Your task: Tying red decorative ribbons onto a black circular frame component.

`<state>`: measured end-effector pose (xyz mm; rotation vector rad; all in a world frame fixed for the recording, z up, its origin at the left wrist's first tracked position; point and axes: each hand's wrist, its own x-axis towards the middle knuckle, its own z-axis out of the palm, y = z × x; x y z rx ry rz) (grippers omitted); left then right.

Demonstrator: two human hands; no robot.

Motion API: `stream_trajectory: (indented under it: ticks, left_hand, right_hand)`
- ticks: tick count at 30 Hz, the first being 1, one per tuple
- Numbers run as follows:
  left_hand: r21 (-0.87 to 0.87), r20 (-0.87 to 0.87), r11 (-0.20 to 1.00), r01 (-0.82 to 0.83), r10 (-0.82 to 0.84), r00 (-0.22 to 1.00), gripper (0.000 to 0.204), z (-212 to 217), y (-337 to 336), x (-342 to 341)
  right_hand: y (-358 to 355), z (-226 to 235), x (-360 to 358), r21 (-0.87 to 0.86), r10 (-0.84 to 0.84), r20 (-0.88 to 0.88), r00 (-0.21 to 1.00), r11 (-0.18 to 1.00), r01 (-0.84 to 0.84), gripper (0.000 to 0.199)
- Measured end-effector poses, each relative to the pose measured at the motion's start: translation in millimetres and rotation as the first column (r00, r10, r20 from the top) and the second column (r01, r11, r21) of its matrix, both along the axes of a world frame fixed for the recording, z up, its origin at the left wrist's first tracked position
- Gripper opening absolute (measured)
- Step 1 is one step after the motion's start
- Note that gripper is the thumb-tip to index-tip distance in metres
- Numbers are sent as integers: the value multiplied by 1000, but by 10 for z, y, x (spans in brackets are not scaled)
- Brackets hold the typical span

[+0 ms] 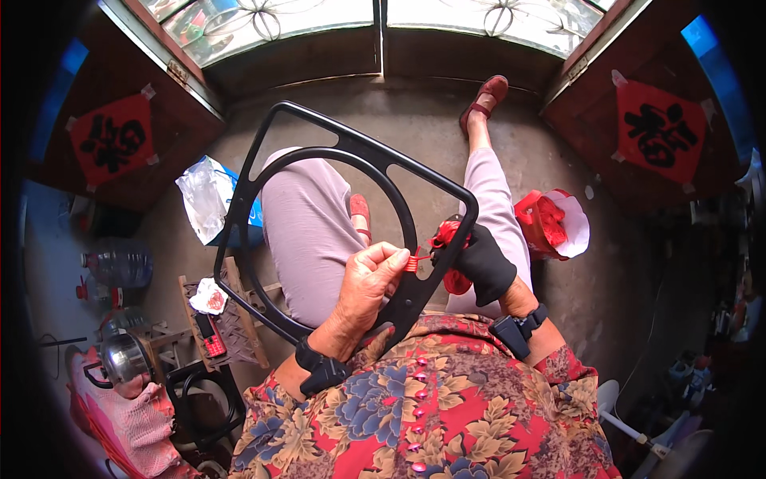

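A black square frame (375, 148) with a large ring inside it lies tilted across my lap, over the left thigh. My bare left hand (369, 281) pinches a thin red strip at the frame's near right corner. Several turns of red strip (412, 263) are wrapped round the ring's bar there, beside the fingertips. In a black glove with bare fingertips, my right hand (487, 267) is closed at the frame's right edge on a bundle of red strip (449, 234). More of the red strip hangs below that bar. The glove hides part of its grip.
On the floor at right stands a red and white bag (550, 227) with red strip inside. A blue and white bag (211, 199) is at left. Nearer are a low woven stool (231, 323) with a red phone (212, 343), a metal pot (128, 363) and another black frame (231, 399).
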<state>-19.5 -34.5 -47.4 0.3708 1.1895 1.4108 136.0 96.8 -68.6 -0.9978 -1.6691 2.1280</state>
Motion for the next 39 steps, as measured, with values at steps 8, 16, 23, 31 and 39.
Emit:
stream_trajectory:
  ticks: [8, 16, 23, 31, 39]
  left_hand:
    - [-15, 14, 1000, 21, -21, 1000, 15, 5, 4, -15]
    - [-7, 20, 1000, 25, -24, 1000, 16, -2, -6, -8]
    - [-21, 40, 999, 43, -42, 998, 10, -20, 16, -48]
    - [-32, -31, 998, 51, -52, 998, 12, -17, 14, -48]
    - [-22, 51, 1000, 14, -12, 999, 10, -50, 14, -7]
  right_hand:
    - [-42, 114, 121, 129, -16, 118, 993, 992, 1, 32]
    - [75, 95, 94, 36, -69, -64, 996, 997, 72, 31]
    - [-151, 39, 74, -204, 16, 80, 997, 979, 0, 31]
    - [-230, 337, 409, -153, -298, -132, 945, 948, 278, 26]
    - [-436, 343, 57, 448, 104, 7, 995, 889, -96, 45]
